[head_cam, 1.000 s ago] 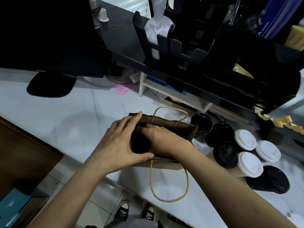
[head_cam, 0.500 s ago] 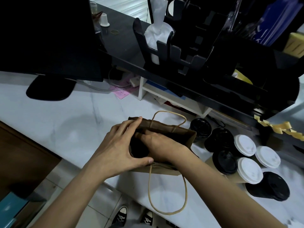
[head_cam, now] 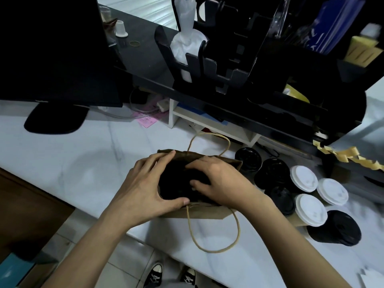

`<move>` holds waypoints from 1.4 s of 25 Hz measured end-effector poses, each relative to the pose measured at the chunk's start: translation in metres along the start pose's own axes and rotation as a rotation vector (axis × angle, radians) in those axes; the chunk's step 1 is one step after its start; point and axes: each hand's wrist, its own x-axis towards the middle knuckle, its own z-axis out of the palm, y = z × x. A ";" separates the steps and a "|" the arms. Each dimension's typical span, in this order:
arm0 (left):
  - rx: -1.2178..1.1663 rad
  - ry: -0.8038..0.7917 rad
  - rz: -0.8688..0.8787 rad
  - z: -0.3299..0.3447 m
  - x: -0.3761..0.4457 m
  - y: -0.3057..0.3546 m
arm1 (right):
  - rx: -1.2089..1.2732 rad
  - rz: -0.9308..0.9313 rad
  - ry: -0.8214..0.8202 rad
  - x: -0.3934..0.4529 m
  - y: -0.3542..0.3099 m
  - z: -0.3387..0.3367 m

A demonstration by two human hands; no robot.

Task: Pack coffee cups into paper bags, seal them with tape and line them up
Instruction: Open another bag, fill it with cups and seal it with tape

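A brown paper bag (head_cam: 207, 213) with twine handles stands open on the white marble counter (head_cam: 83, 163). My left hand (head_cam: 143, 188) grips the bag's left end, fingers on the far rim and thumb on the near rim. My right hand (head_cam: 222, 183) reaches into the mouth, its fingers curled over a dark coffee cup (head_cam: 176, 188) that sits in shadow inside. Several more cups stand just right of the bag, some with black lids (head_cam: 272, 171) and some with white lids (head_cam: 303, 178).
A black counter shelf with a cup organizer (head_cam: 228, 65) overhangs the back. Below it is a white rack (head_cam: 207, 125). Yellow tape strips (head_cam: 351, 156) hang at the right. A monitor foot (head_cam: 56, 119) sits at the left. The counter's front edge runs just under the bag.
My right hand has come up a little, so its fingers show more at the bag's mouth. My left hand keeps its hold and the bag stays put.
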 end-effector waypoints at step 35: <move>0.005 -0.012 0.074 0.008 0.005 -0.006 | -0.163 0.672 0.113 -0.007 0.154 0.016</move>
